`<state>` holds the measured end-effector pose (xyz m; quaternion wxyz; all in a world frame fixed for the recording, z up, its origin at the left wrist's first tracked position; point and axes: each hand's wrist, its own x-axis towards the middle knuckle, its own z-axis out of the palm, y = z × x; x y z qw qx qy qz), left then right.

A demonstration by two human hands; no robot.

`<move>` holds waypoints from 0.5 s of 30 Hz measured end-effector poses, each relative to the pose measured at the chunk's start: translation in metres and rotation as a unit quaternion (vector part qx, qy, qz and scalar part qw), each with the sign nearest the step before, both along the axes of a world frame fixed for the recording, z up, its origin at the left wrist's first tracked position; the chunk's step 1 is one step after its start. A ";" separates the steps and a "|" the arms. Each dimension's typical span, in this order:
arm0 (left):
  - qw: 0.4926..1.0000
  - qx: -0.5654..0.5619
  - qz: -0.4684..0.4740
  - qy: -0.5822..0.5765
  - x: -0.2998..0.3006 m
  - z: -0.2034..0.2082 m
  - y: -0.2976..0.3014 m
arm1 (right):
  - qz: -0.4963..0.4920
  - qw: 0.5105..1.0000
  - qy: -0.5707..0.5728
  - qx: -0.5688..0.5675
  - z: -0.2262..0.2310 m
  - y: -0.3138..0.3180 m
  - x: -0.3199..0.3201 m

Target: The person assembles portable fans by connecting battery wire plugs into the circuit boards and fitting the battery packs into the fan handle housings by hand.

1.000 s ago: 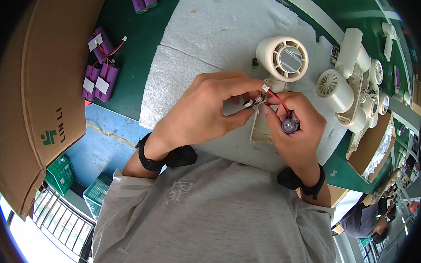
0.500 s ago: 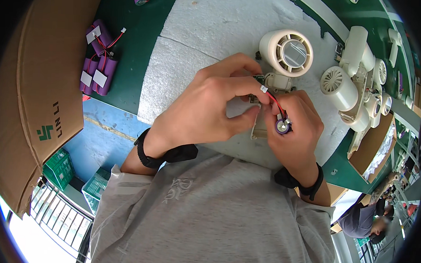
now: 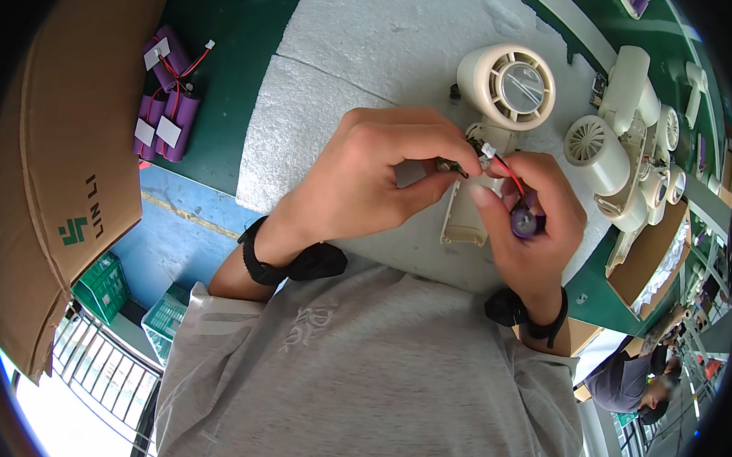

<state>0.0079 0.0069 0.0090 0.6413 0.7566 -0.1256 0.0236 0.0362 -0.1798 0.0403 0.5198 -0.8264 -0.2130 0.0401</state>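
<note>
Connector [image 3: 488, 150] lies at the fingertips between both hands, just right of the circuit board [image 3: 447, 164] the left hand [image 3: 368, 171] pinches; the right hand [image 3: 541, 244] grips a purple battery [image 3: 525, 223], end up.

On the cardboard box [image 3: 76, 134] at the left of the frame stands a short line of dark capital lettering [image 3: 95, 206], printed sideways so that it runs up the panel. Left of the lettering's lower end is a green emblem [image 3: 72, 230] of blocky, angular strokes. The grey shirt [image 3: 368, 376] at the bottom centre bears a pale, curling, script-like motif [image 3: 307, 326] on its chest; its strokes do not resolve into letters. At the upper left, white stickers [image 3: 168, 132] lie on purple cells [image 3: 189, 114], any marking too small to read.
</note>
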 end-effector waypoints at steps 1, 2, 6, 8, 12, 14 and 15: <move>1.000 -0.015 -0.004 0.013 0.001 0.001 0.001 | 0.002 1.000 0.001 0.000 0.001 -0.002 0.002; 0.999 -0.031 -0.010 0.027 0.003 0.002 0.001 | 0.017 0.999 -0.033 -0.015 0.003 -0.006 0.005; 0.997 -0.061 -0.011 0.040 0.004 0.001 0.001 | 0.053 0.995 -0.060 -0.054 0.008 -0.012 0.009; 0.997 -0.068 -0.009 0.041 0.003 0.000 0.001 | 0.066 0.995 0.022 -0.070 0.009 -0.012 0.009; 1.000 -0.023 -0.002 0.010 0.003 -0.001 0.002 | 0.118 0.984 0.057 -0.118 0.010 -0.014 0.016; 0.999 -0.023 0.002 0.021 0.003 0.000 0.002 | 0.093 0.989 -0.012 -0.112 0.005 -0.008 0.013; 0.999 -0.024 0.005 0.027 0.003 0.000 0.002 | 0.067 0.989 -0.081 -0.105 0.002 -0.005 0.010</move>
